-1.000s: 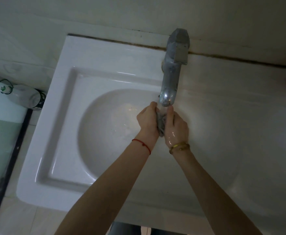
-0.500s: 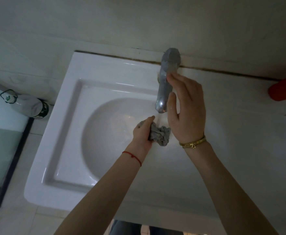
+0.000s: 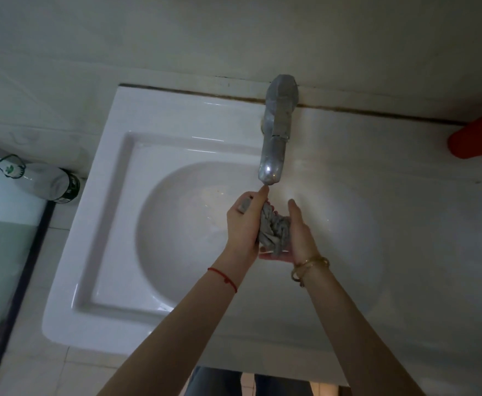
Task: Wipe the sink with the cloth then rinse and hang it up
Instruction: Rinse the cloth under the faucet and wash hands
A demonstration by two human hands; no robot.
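- The cloth [image 3: 274, 230] is a grey, wrinkled wad bunched just below the tap spout [image 3: 269, 172], over the round bowl of the sink [image 3: 114, 195].
- The left hand [image 3: 244, 221] has its grip clamped on the cloth's left side, one fingertip almost touching the spout tip; the right hand [image 3: 298, 232] presses the wad from the right with the palm, its fingers more flat than curled.
- No stream of water is plain to see under the spout, so whether the tap runs cannot be told; this looks like rinsing or wringing.
- Risk: the right hand's hold looks loose, so a wet, heavy wad could slip into the bowl below the spout when twisted.
- Risk: wringing this close to the spout could knock knuckles against the metal, or fling drips onto the desk [image 3: 405, 224] right of the tap.
- Risk: a cloth hung while bunched and half-wrung would probably drip; it needs a firm squeeze first.
- Materials: the sink is glossy white ceramic, a square rim around a smooth bowl; the tap is dull, scuffed metal, angular at its base; a red cup [image 3: 474, 138] stands well right of the tap.
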